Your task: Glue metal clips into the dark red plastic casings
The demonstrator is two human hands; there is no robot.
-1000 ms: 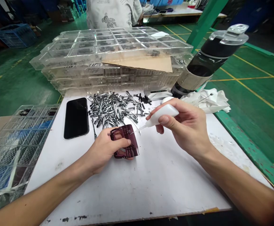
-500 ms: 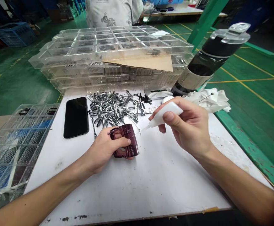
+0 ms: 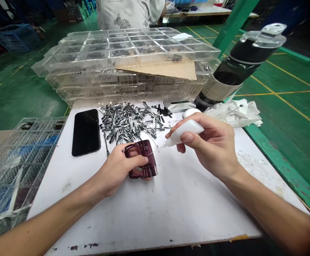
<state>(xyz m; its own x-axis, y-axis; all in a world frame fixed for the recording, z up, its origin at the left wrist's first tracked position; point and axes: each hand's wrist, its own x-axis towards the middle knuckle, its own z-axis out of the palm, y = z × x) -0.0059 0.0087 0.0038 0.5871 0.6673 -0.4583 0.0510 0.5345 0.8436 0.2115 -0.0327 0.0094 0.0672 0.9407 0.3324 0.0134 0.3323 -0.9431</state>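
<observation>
My left hand (image 3: 119, 163) grips a dark red, glossy plastic part (image 3: 151, 167) with a cut-out frame on its left side, thumb lying across it. Between the thumb and fingers of my right hand (image 3: 213, 145) is a small white squeeze bottle (image 3: 185, 132), tilted down to the left. Its thin nozzle reaches the upper face of the red part; whether the tip touches cannot be made out. Just beyond lies a heap of shiny metal clips (image 3: 126, 122), with small black strips (image 3: 165, 111) at its right edge.
A black phone (image 3: 86, 132) lies left of the clips. Stacked clear compartment trays (image 3: 128, 60) stand at the back, cardboard (image 3: 160, 69) leaning there. A dark bottle (image 3: 229, 74) and crumpled tissue (image 3: 244, 113) are on the right. Another person's shirt (image 3: 128, 14) shows behind.
My right hand has shifted slightly left and down with the squeeze bottle, its nozzle coming closer over the red part. My left hand holds its place.
</observation>
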